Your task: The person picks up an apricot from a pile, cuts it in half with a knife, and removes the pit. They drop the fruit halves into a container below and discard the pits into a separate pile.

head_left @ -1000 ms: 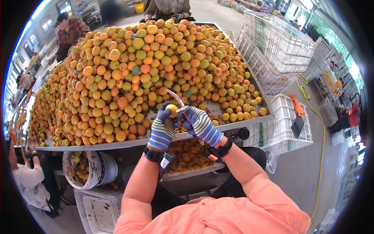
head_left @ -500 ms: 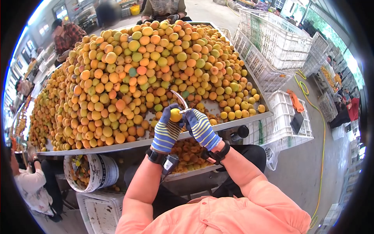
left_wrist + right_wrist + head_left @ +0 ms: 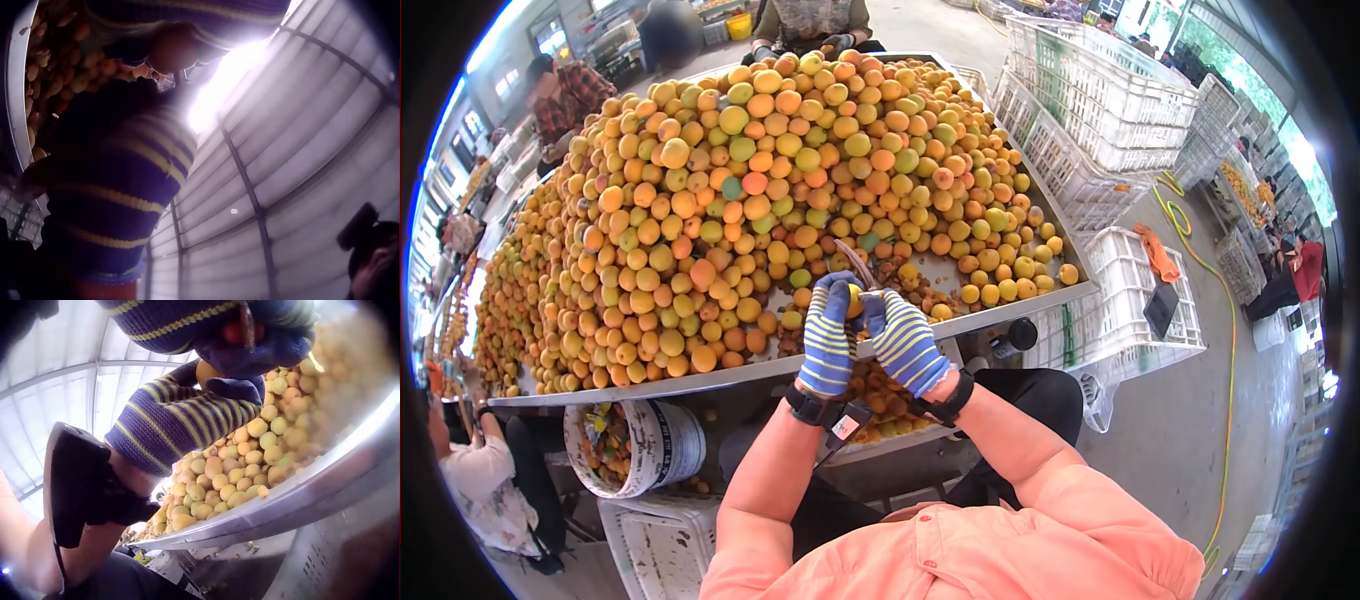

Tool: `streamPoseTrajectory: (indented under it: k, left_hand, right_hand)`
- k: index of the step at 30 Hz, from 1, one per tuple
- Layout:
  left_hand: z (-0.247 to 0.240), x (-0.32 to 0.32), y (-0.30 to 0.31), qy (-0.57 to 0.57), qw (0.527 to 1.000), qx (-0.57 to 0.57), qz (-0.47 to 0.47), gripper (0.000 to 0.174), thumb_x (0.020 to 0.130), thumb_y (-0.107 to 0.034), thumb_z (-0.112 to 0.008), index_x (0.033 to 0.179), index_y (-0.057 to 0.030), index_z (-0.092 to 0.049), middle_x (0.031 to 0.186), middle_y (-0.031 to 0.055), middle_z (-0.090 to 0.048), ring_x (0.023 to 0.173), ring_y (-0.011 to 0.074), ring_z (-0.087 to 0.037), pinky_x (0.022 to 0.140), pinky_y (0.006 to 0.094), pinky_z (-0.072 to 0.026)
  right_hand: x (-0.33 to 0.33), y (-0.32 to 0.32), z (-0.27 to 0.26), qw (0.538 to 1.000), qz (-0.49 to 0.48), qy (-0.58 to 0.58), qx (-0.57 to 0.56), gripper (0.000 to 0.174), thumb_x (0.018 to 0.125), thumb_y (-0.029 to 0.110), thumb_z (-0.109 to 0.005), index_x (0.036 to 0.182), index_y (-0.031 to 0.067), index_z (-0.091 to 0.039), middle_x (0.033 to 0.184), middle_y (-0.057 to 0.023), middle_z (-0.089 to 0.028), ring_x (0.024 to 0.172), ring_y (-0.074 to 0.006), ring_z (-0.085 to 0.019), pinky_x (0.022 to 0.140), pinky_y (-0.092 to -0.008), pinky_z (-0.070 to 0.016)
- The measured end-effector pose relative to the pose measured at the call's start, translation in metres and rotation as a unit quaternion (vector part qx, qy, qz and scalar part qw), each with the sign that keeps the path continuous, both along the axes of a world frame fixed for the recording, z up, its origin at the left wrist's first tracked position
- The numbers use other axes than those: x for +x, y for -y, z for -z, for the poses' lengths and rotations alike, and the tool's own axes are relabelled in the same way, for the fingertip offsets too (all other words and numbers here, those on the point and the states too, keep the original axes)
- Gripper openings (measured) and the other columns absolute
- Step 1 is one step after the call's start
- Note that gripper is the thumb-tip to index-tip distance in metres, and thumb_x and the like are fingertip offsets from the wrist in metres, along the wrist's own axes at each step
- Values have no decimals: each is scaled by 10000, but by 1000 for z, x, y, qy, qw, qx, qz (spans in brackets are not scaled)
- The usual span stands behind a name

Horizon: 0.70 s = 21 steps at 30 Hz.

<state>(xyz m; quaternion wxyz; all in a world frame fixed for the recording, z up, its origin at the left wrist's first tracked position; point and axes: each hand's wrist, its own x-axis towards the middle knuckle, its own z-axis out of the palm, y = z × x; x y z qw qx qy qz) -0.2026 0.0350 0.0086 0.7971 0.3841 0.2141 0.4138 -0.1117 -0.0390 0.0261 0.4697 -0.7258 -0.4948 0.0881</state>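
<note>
Both hands wear blue gloves with yellow stripes and meet over the near edge of the fruit table. My left hand [image 3: 828, 342] holds a yellow-orange apricot [image 3: 854, 300] between thumb and fingers. The same apricot [image 3: 204, 374] shows in the right wrist view, partly covered by the gloves. My right hand [image 3: 908, 345] grips a tool with a slim curved metal blade [image 3: 855, 262], pointing up and away toward the heap. A red part [image 3: 233, 334] of the tool shows between the right-hand fingers. In the left wrist view the left glove [image 3: 125, 194] is dark, its fingertips in shadow.
A large heap of apricots [image 3: 690, 220] covers the metal-edged table [image 3: 640, 382]. Below the hands is a container of cut fruit [image 3: 880, 395]. A white bucket [image 3: 665, 445] stands at left, white crates [image 3: 1100, 100] at right. Other people sit around the table.
The hands have come closer together and slightly nearer the body, and the fingers now cover more of the apricot. The blade has moved in behind it; the head view has shifted slightly.
</note>
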Motion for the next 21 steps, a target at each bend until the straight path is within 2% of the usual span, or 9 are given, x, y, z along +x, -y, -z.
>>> streamPoseTrajectory:
  k: [3,4,5,7,8,11,19,20,21]
  left_hand:
    - [8,4,-2,-29,997,58,-43,265,967,-297,-531,1128,-88,-524,966,23,-574,833,109,-573,693,232,-503]
    - [10,4,-3,-40,995,70,-54,247,959,-277,-551,1112,-84,-532,956,16,-570,834,111,-568,707,251,-503]
    - [7,4,-3,-47,995,65,-53,249,959,-280,-552,1107,-82,-535,955,15,-569,833,112,-568,717,258,-503]
    - [-3,2,-3,-61,995,54,-52,253,957,-288,-555,1097,-78,-540,952,13,-567,831,115,-568,738,271,-503]
    - [-5,0,-4,-47,998,29,-35,290,955,-319,-549,1099,-68,-554,971,47,-599,840,155,-583,768,308,-506]
    - [-6,-6,-17,132,972,-182,75,338,951,-352,-539,1119,-59,-561,1000,103,-629,881,218,-602,790,340,-513]
    - [0,-9,-25,267,906,-311,103,416,916,-369,-585,1130,-11,-575,1060,142,-637,1012,295,-595,879,433,-495]
    - [-6,-10,-21,245,922,-280,111,414,911,-362,-596,1138,-16,-572,1074,147,-634,1032,300,-592,903,448,-487]
    - [-6,-10,-20,234,931,-256,114,414,912,-363,-594,1138,-17,-571,1074,148,-634,1033,302,-592,907,451,-486]
  right_hand:
    - [-4,-7,4,988,-21,-154,11,371,969,329,-480,932,-22,-594,715,-204,-638,679,-348,-632,616,-402,-496]
    - [-6,-11,11,974,-42,-207,81,396,977,391,-458,845,41,-587,617,-92,-604,501,-240,-560,493,-357,-464]
    - [-2,-9,7,915,-79,-396,14,398,979,412,-445,814,70,-564,587,-45,-557,461,-195,-506,451,-330,-424]
    - [10,0,-11,676,-139,-714,-119,411,983,454,-420,753,129,-519,526,48,-462,379,-106,-398,365,-275,-342]
    - [10,3,-17,618,-174,-758,-116,420,975,527,-384,734,188,-446,505,116,-303,347,-34,-266,333,-206,-219]
    - [22,9,-15,501,-345,-792,-44,427,953,568,-394,775,182,-435,516,119,-283,362,-26,-272,346,-187,-235]
    - [9,16,-27,801,-223,-550,-71,434,959,548,-412,807,146,-478,559,79,-350,413,-18,-306,372,-178,-233]
    - [9,19,-34,813,-182,-544,-99,374,993,390,-446,830,68,-540,619,5,-496,486,-68,-436,435,-215,-357]
    - [6,16,-23,879,-171,-443,-30,358,989,354,-461,859,37,-563,643,-36,-539,514,-117,-479,472,-251,-391]
